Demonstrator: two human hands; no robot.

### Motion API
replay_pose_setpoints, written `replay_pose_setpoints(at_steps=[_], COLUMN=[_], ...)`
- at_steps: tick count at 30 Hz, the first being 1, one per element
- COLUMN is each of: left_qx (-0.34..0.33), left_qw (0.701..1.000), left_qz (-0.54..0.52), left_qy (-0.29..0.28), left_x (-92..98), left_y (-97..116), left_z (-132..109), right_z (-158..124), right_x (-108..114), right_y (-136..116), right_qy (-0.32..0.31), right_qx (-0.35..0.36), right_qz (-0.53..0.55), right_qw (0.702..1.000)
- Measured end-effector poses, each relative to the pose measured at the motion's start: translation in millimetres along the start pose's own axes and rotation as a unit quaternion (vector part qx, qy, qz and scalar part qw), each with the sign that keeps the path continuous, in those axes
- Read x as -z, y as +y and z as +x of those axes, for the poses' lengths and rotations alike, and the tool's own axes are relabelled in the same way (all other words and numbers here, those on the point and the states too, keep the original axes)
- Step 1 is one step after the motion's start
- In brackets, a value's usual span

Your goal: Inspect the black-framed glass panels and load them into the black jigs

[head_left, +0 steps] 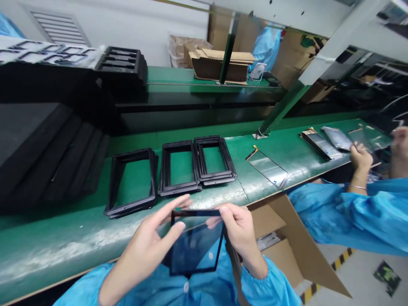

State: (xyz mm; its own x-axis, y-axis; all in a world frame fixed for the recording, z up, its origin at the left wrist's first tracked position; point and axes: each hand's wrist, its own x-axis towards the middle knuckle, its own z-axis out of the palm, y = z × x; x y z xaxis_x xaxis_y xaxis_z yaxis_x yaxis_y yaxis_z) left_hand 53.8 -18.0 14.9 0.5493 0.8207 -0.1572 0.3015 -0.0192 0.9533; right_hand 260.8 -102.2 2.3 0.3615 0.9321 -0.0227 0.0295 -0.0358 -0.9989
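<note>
A dark-bordered glass touch panel (197, 244) is tilted in front of my body, over the bench's near edge. My right hand (239, 227) grips its upper right corner, thumb on the border and fingers partly showing behind the glass. At the upper left corner, my left hand (148, 244) holds the panel between the thumb over the front and fingers reaching behind the top edge. Just beyond my hands lie three stacks of black rectangular frames: a left stack (131, 204), a middle stack (180, 188) and a right stack (218, 175).
A clear panel with a ribbon cable (267, 168) lies on the green bench (245, 187). To the right, a co-worker's hand (361, 157) holds another panel near stacked panels (321, 144). An open cardboard box (302, 242) stands below. Black trays (51, 157) rise at left.
</note>
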Motion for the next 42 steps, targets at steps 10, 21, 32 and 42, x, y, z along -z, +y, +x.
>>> replay_pose_setpoints(at_steps=[10, 21, 32, 42], left_qx=[0.066, -0.204, -0.306, -0.068], left_qw=[0.992, 0.942, 0.893, 0.993], left_qz=[-0.108, 0.238, 0.32, 0.019], left_qy=[0.03, 0.122, -0.074, 0.092], left_x=[5.7, 19.4, 9.1, 72.7], left_y=[9, 7, 9, 42], left_z=[2, 8, 25, -19], right_z=[8, -18, -26, 11], right_x=[40, 27, 18, 14], right_y=[14, 18, 4, 12], right_qy=[0.126, 0.074, 0.07, 0.015], right_qx=[0.008, -0.048, -0.085, -0.038], right_qz=[-0.008, 0.054, 0.033, 0.126], right_qw=[0.992, 0.995, 0.993, 0.991])
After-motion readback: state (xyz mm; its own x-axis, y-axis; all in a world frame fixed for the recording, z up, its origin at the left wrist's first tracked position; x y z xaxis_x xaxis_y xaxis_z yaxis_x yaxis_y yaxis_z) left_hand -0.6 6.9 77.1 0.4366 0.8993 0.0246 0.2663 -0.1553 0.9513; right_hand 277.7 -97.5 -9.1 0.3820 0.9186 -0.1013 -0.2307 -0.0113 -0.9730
